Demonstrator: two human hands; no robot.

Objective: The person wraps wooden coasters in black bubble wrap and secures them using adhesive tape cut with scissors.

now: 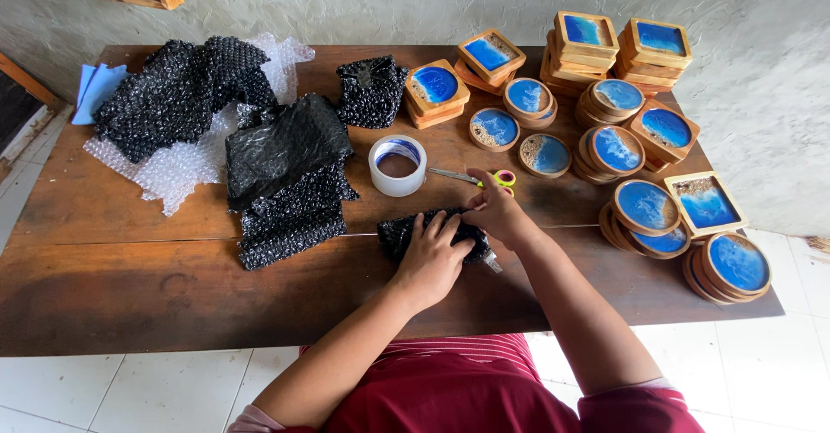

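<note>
At the near middle of a dark wooden table (104, 295), a small bundle wrapped in black bubble wrap (406, 230) is pressed flat under the left hand (430, 256), its fingers spread over the top, while the right hand (494, 213) is closed on the bundle's far right corner, where a strip of clear tape appears to be smoothed down. Just beyond the hands a roll of clear tape (398, 165) and a pair of scissors (484, 177) with pink and yellow handles lie within reach. One finished-looking black parcel (370, 90) is seen farther back, beside cut sheets of black wrap (285, 174) and a loose heap of black and clear wrap (173, 113). To the right, many wood-rimmed blue coasters (618, 122), round and square, remain stacked and unwrapped, so most of the packing is judged to be left.
</note>
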